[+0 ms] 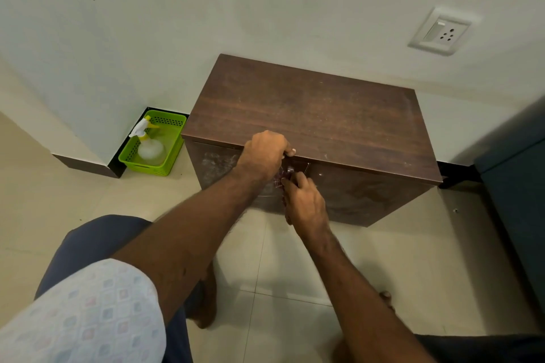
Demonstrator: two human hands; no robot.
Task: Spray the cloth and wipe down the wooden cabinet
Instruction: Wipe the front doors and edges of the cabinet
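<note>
A low dark wooden cabinet [309, 115] stands against the white wall, its top dusty and its front streaked. My left hand [265, 153] grips the cabinet's front top edge, thumb over the top. Just below it my right hand [303, 200] presses a reddish cloth [281, 180] against the cabinet front; only a small bit of cloth shows between my hands. A clear spray bottle [149, 141] with a white and yellow trigger stands in a green basket [174, 153] on the floor left of the cabinet.
Beige floor tiles [88, 186] surround the cabinet. A wall socket [439, 32] sits above right. A dark blue piece of furniture [516, 171] stands at the right edge. My knees and bare feet are below, close to the cabinet.
</note>
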